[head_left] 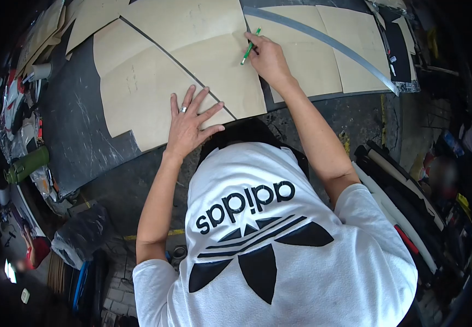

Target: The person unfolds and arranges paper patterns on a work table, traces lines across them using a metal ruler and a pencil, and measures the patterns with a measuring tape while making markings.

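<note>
My left hand [191, 122] lies flat with fingers spread on a tan card sheet [138, 92], a ring on one finger. Its fingertips touch or overlap a narrow dark line, a gap or a thin strip I cannot tell which, that runs diagonally between two sheets. Held in my right hand [271, 59] is a green pencil [246, 56], above the right edge of another tan sheet [214, 60]. Right of that hand, a long metal ruler [323, 37], looking curved in this view, lies across further tan sheets [358, 35].
The dark worktable [78, 136] shows scratches on its left side. A green bottle [29, 165] and a white cup [41, 71] are at its left edge. Long rolls [394, 196] lean at the right. Another person in a red top [38, 252] is at lower left.
</note>
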Tool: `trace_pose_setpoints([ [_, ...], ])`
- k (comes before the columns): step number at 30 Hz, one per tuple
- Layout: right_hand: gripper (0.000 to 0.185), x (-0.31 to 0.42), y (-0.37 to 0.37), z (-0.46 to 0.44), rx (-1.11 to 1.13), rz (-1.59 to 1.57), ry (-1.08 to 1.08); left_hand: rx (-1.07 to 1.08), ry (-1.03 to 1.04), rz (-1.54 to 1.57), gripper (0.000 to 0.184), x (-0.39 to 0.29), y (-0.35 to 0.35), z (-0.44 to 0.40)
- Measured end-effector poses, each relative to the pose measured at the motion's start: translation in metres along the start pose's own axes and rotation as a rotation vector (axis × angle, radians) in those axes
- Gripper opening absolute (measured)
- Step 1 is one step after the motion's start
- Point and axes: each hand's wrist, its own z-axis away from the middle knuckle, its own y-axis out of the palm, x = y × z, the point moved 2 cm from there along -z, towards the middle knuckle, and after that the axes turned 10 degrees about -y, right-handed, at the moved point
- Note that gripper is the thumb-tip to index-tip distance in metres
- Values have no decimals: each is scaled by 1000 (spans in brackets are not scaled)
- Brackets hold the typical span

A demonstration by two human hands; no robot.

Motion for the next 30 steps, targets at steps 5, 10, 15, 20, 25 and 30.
trace_pose_setpoints([
  [5,43,1,0,2,-7,26,-17,17,-6,7,63,2,-3,1],
  [10,43,6,-1,4,0,39,-10,9,14,-24,62,-1,-3,0],
  [15,42,7,3,7,-14,45,12,5,29,-56,60,-1,-1,3],
  [20,41,16,1,4,-17,15,124,-15,54,-63,58,0,-1,-1],
  [25,36,9,5,0,-32,85,101,-31,55,-82,57,-1,0,-2],
  [30,34,6,8,-1,-67,109,90,-24,44,-84,55,-1,1,-1],
])
